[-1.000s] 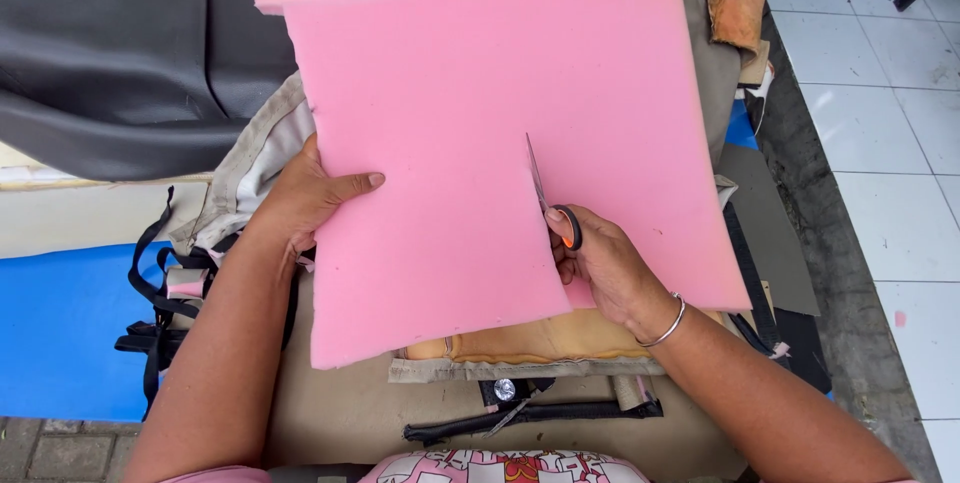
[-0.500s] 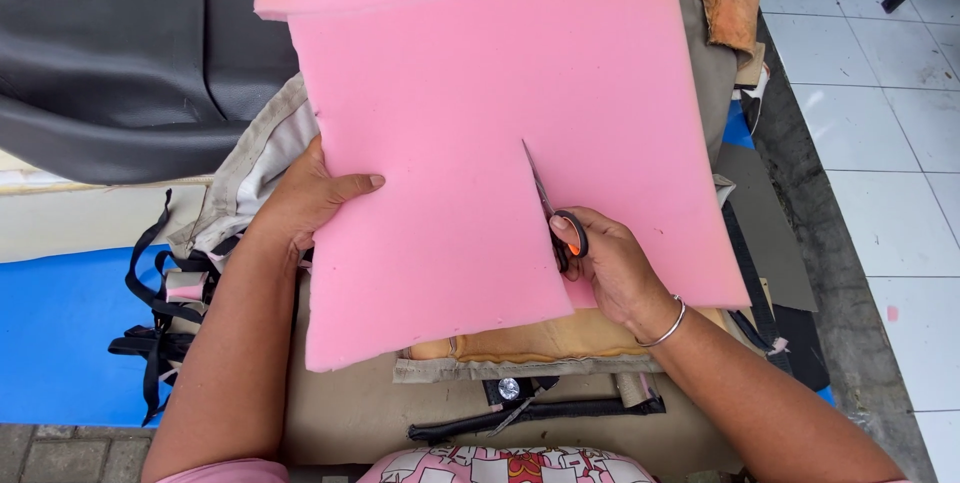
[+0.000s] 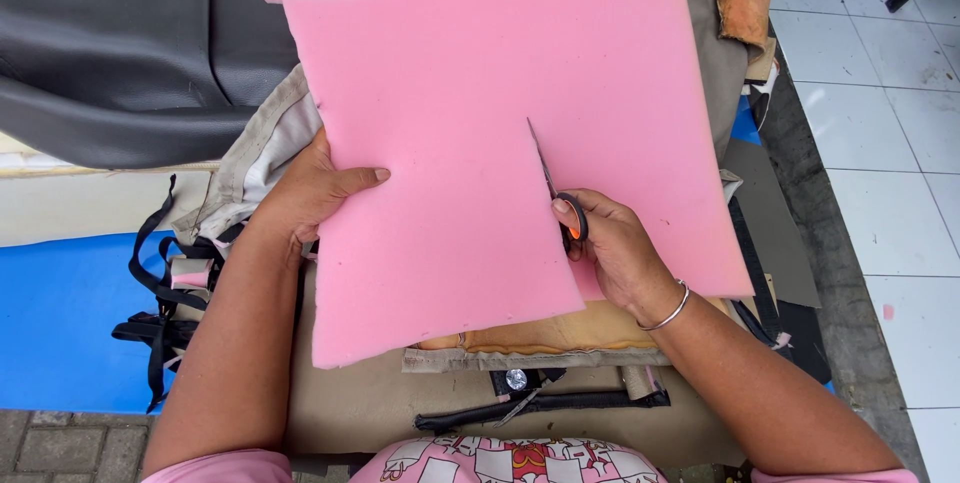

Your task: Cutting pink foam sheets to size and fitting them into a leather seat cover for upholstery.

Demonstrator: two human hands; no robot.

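1. While the pink foam sheet (image 3: 480, 143) is pinched at its left edge by the left hand (image 3: 305, 193), the scissors (image 3: 568, 215) are gripped in the closed right hand (image 3: 610, 248), inside a slit running up from the bottom edge.
2. The cut may wander if the sheet flexes.
3. Uncut foam is left ahead; a tiled floor (image 3: 880, 123) is seen to the right.
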